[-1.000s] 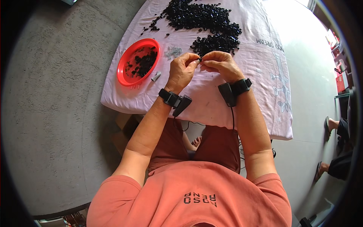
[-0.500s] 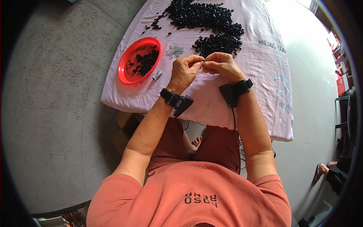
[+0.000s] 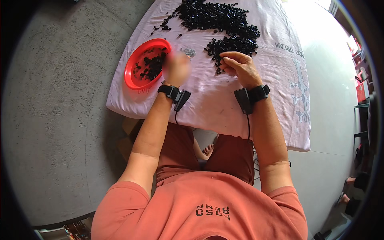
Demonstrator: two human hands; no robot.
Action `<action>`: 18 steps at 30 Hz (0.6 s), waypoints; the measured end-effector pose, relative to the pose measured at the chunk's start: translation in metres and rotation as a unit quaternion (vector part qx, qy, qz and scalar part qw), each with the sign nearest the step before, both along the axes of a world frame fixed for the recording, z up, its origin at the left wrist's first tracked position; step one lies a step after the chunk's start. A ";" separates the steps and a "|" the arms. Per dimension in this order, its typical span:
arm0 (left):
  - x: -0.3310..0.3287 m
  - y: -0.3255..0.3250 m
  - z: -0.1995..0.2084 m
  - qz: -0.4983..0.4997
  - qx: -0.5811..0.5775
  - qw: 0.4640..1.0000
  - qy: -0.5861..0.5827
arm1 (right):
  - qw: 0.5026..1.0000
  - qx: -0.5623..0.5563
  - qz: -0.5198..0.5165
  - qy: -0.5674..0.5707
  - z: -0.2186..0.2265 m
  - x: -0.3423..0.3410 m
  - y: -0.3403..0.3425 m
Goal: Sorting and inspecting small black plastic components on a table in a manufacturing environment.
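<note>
My left hand (image 3: 178,69) is smeared by motion beside the right rim of a red round basin (image 3: 128,76). Its fingers are too blurred to read. Small black pieces (image 3: 153,67) lie inside the basin. My right hand (image 3: 241,69) is closed in a pinch at the near edge of a heap of small shiny black pieces (image 3: 230,45). Whatever its fingertips hold, if anything, is hidden. Just beyond my left hand is a small pile of thin grey metal-looking pieces (image 3: 188,52), partly covered by that hand.
A larger spread of black pieces (image 3: 212,16) covers the far part of the table, with a few strays to its left. A pale pink printed cloth (image 3: 276,80) covers the table. Black straps with cabled boxes sit on both wrists. Another person's feet (image 3: 344,197) show at the right.
My hands were together at the fingertips and have parted. The left one moved left to the basin; the right one shifted slightly right, near the heap.
</note>
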State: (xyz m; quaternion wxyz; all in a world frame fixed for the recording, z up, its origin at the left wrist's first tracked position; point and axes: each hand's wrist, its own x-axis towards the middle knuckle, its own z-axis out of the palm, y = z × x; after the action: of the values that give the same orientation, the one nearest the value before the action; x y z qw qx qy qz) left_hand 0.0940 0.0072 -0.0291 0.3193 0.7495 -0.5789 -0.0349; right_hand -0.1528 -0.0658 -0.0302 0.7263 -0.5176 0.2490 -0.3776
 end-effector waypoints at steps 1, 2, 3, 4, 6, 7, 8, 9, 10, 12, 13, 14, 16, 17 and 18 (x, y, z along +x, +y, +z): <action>0.001 -0.001 -0.003 0.004 0.001 1.000 -0.013 | 1.000 0.002 0.027 -0.005 -0.001 0.000 0.000; 0.001 -0.003 -0.006 0.008 0.001 1.000 -0.025 | 0.998 0.003 0.055 -0.009 -0.001 0.000 0.001; 0.002 -0.004 -0.008 0.012 0.002 0.999 -0.038 | 0.997 0.005 0.082 -0.014 -0.001 0.000 0.002; 0.003 -0.005 -0.010 0.016 0.007 0.999 -0.044 | 0.995 0.009 0.099 -0.012 -0.001 0.001 0.003; 0.006 -0.005 -0.013 0.025 0.018 0.998 -0.058 | 0.991 0.016 0.133 -0.009 -0.001 0.003 0.005; 0.003 -0.005 -0.011 0.020 0.022 0.998 -0.055 | 0.992 0.005 0.129 0.000 -0.003 0.002 0.004; 0.001 -0.005 -0.009 0.015 0.026 0.998 -0.053 | 0.992 -0.005 0.124 0.009 -0.006 0.003 0.002; -0.001 -0.005 -0.008 0.010 0.030 0.998 -0.051 | 0.992 -0.016 0.120 0.019 -0.008 0.003 0.000; 0.000 -0.004 -0.008 0.002 0.030 0.999 -0.033 | 0.994 -0.028 0.105 0.023 -0.007 0.004 0.000; 0.002 -0.003 -0.009 -0.015 0.031 0.999 0.001 | 0.995 -0.051 0.075 0.033 -0.006 0.006 0.000; 0.001 -0.002 -0.008 -0.013 0.027 1.000 0.005 | 0.996 -0.053 0.064 0.024 -0.006 0.006 -0.001; -0.001 -0.001 -0.008 -0.010 0.023 1.000 0.010 | 0.997 -0.055 0.053 0.016 -0.007 0.005 -0.002; 0.000 0.000 -0.008 -0.009 0.016 1.000 0.002 | 0.998 -0.052 0.032 0.000 -0.006 0.004 -0.002; 0.002 0.000 -0.010 -0.011 0.012 1.000 -0.011 | 0.999 -0.047 0.023 -0.008 -0.003 0.004 -0.001; 0.003 0.000 -0.011 -0.012 0.008 1.000 -0.024 | 0.999 -0.042 0.013 -0.016 -0.002 0.005 0.000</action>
State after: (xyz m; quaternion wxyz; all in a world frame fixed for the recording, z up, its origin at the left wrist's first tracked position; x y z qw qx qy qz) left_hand 0.0973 0.0075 -0.0402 0.2987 0.7456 -0.5951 -0.0252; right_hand -0.1480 -0.0660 -0.0320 0.7129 -0.5443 0.2144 -0.3866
